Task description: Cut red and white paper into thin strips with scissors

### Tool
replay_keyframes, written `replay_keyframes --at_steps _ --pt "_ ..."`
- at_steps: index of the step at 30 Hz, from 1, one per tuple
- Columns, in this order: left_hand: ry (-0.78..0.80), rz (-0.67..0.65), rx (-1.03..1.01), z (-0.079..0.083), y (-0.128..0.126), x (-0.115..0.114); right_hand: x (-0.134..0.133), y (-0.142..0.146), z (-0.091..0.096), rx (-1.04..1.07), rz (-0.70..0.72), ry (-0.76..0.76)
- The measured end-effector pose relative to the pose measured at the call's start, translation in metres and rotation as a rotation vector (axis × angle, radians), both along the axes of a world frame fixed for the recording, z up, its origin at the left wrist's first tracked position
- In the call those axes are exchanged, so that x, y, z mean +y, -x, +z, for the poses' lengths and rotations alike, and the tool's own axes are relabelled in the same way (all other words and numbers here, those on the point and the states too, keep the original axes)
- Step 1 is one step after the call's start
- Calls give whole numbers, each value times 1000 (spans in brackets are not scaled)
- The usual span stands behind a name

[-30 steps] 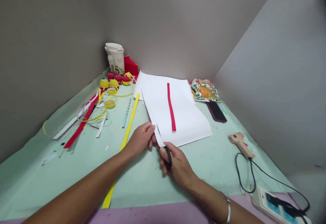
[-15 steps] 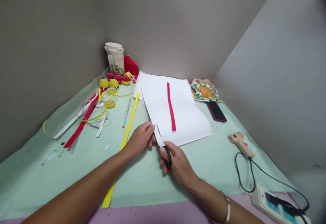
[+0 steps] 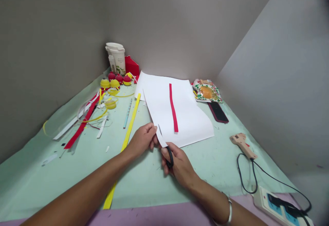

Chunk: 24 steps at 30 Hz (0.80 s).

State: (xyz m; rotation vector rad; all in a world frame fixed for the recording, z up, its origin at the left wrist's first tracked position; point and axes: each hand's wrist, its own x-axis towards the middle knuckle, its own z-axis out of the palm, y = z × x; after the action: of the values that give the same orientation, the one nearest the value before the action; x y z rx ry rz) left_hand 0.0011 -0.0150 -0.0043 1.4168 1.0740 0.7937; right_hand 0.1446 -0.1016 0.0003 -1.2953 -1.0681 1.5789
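My left hand (image 3: 146, 136) pinches the left edge of a large white paper sheet (image 3: 191, 116), near its lower corner. Black-handled scissors (image 3: 170, 157) are in my right hand (image 3: 178, 162), with their blades in the paper. A narrow white strip (image 3: 160, 139), partly cut from the sheet, curls up beside the blades between my two hands. On top of the sheet lies a red paper strip (image 3: 172, 108). A long yellow strip (image 3: 132, 125) runs under my left forearm.
Left on the green cloth lie a red strip (image 3: 82, 126), a patterned pencil (image 3: 128, 113) and several red and yellow ball-shaped pieces (image 3: 114, 83). A white lidded cup (image 3: 117, 58) stands behind. To the right are a phone (image 3: 218, 112), a glue gun (image 3: 243, 145) and a power strip (image 3: 275, 207).
Very little differs. The sheet and both hands have shifted a touch to the right, and the scissors remain in the cut.
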Motion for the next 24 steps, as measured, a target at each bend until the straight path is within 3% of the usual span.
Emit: replay_keyframes --at_steps 24 --pt "57 20 -34 0 0 1 0 -1 0 -19 18 -14"
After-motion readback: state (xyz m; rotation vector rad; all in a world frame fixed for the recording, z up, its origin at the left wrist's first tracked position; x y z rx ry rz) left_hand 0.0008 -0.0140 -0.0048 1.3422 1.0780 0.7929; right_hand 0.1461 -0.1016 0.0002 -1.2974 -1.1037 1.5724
